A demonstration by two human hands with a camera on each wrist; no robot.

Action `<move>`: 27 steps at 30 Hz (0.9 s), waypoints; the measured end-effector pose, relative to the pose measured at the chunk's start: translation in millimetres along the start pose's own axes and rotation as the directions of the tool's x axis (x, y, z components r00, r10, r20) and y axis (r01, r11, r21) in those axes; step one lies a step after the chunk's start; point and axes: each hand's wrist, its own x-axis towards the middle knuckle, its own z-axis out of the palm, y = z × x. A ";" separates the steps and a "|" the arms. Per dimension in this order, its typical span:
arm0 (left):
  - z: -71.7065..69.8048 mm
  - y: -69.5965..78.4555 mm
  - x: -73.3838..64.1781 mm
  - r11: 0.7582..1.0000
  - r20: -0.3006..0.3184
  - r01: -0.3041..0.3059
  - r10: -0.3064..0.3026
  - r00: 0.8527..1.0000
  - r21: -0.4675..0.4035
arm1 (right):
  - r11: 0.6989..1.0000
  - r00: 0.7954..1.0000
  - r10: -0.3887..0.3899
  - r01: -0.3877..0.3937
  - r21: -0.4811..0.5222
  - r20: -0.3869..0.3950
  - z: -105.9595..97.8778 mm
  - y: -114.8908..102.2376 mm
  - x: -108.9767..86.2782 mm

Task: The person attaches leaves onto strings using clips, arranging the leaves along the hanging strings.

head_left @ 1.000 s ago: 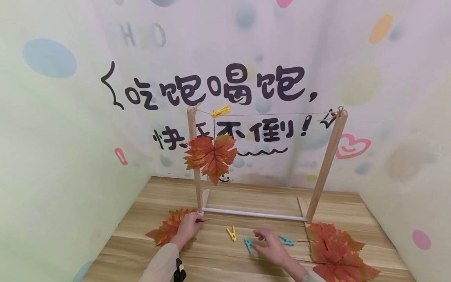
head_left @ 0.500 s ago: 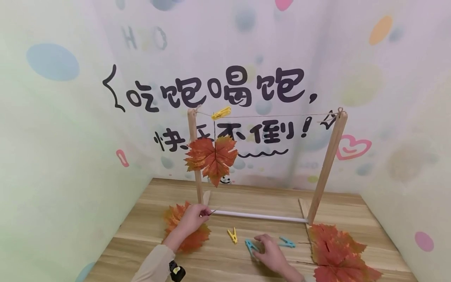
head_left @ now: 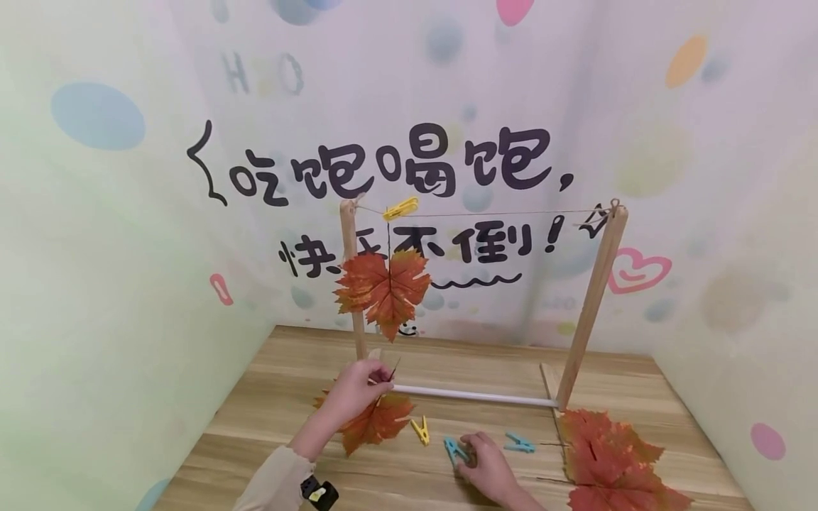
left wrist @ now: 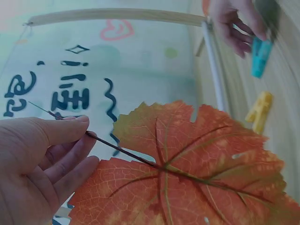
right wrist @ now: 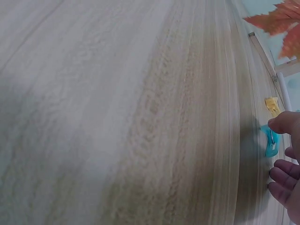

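My left hand pinches the dark stem of a red-orange artificial maple leaf between thumb and fingers, the stem tip sticking out above. This leaf hangs over the table by the left post. My right hand is low over the table at a blue clothespin; in the right wrist view its thumb lies right at the clothespin, and the other fingers are spread apart. A yellow clothespin and a second blue clothespin lie to either side.
A wooden frame with a string across its top stands behind the hands. A yellow clothespin holds a leaf on the string. More red leaves lie at the right. A white rod joins the posts.
My left hand has raised its leaf off the table and moved right, turning the stem upward. My right hand has shifted slightly closer around the blue clothespin.
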 end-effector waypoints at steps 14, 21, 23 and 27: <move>-9.7 35.1 25.4 0.993 -0.130 -0.107 0.099 0.987 -0.057 | 0.998 0.996 0.006 -0.011 -0.057 -0.093 6.7 -5.2 0.3; -15.5 46.7 37.7 0.988 -0.202 -0.101 0.077 0.976 -0.114 | 0.998 0.997 0.021 -0.026 -0.064 -0.070 6.9 -1.2 0.4; -16.8 47.4 41.1 0.985 -0.222 -0.081 0.046 0.974 -0.151 | 0.998 0.998 0.018 -0.023 -0.063 -0.066 5.9 -1.0 0.6; -19.6 45.7 47.9 0.973 -0.254 -0.043 -0.016 0.967 -0.227 | 0.998 0.999 -0.004 0.001 -0.058 -0.049 3.6 -1.3 1.4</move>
